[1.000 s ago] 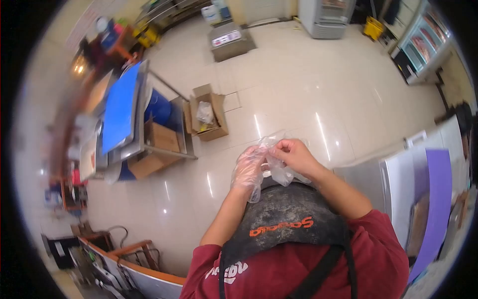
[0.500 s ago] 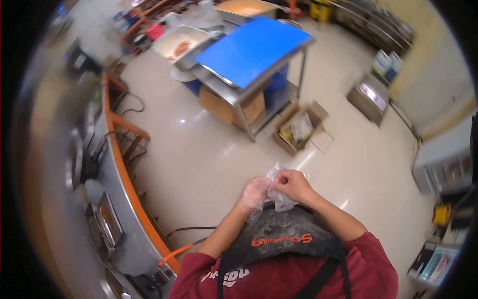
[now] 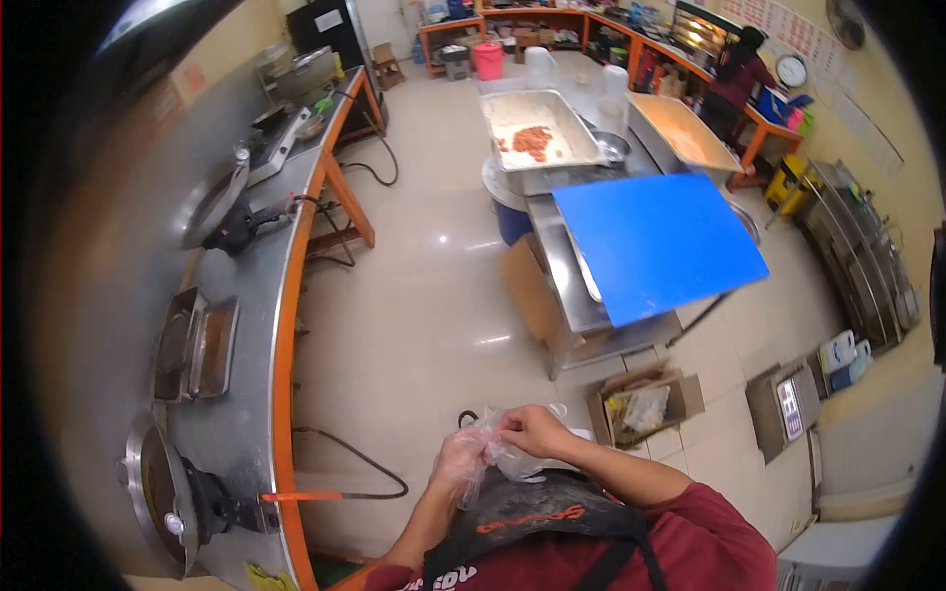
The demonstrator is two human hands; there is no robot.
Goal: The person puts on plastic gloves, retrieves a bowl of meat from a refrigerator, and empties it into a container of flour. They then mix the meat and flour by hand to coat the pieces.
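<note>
Clear plastic covers my left hand (image 3: 461, 457), whose fingers are bent at the meeting point with my other hand. My bare right hand (image 3: 532, 431) pinches a clear plastic glove (image 3: 507, 459) near the left fingers. Both hands are close together in front of the black apron (image 3: 532, 502). Beyond them to the right, a cardboard box (image 3: 645, 406) with plastic inside sits on the floor.
A blue board (image 3: 660, 241) lies on a steel table, beside a tray with reddish food (image 3: 545, 128). Pans and a pressure cooker (image 3: 168, 492) line the left counter (image 3: 251, 364). A co-worker (image 3: 737, 84) stands at the back right. A scale (image 3: 788, 404) is at right.
The view has turned left and lifted, showing more of the left counter and the back of the room. My hands remain together at the plastic, now lower in view.
</note>
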